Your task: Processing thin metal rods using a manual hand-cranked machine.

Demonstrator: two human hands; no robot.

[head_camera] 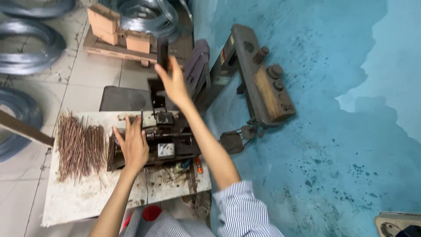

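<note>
A dark metal hand press [165, 136] stands on a stained white board [87, 193]. My right hand [172, 81] is closed around its black upright lever handle [162, 50], raised above the machine. My left hand [133, 145] rests on the left side of the press, fingers bent over a thin rod at the machine's edge. A pile of rusty brown wire pieces [81, 147] lies on the board just left of my left hand. My striped sleeve [241, 210] shows at the bottom.
Coils of grey steel wire [26, 48] lie on the tiled floor at left and at the top [147, 17]. Brown blocks [116, 28] sit on a wooden pallet. A heavy metal bending jig [263, 79] leans against the blue wall at right.
</note>
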